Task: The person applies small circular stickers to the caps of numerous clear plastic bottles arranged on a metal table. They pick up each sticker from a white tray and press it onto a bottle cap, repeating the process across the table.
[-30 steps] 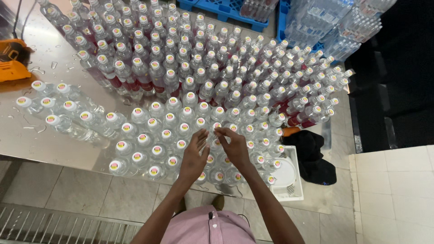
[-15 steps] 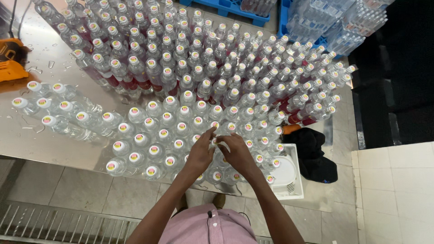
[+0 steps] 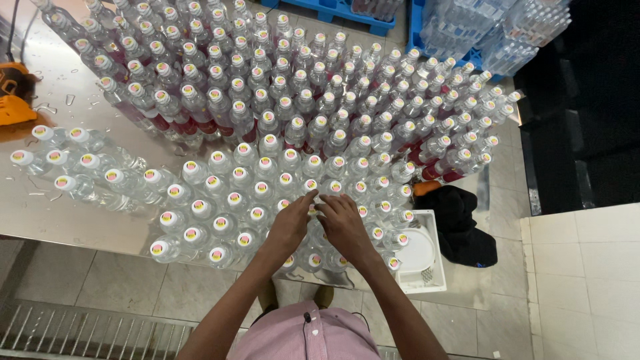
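A: From your head camera, where do your hands sit right now?

B: Both are over the near edge of the steel table [image 3: 47, 220], among the clear bottles [image 3: 220, 200] with white caps. Your left hand [image 3: 291, 223] and right hand [image 3: 343, 223] meet over one bottle [image 3: 315, 212] in the front rows, fingertips touching at its cap.

A: Are they gripping it?

B: Your left thumb and fingers look pinched at the cap; your right hand is curled over it from the other side. Whether the right truly clasps the neck I cannot tell (your knuckles hide it).

A: Which way does the bottle lie from you?

B: Straight ahead, just beyond your chest, between the two hands. It stands upright, long axis pointing up at the camera, so you see only cap and shoulders. Neither hand is clearly nearer; they share it.

A: What else is about?

B: Red-labelled bottles [image 3: 220, 123] crowd the far side, a white tray [image 3: 417, 257] sits just right of your right wrist, a dark bundle [image 3: 460, 220] beyond it, and wrapped packs [image 3: 467, 27] on blue pallets [image 3: 333, 10] at the top
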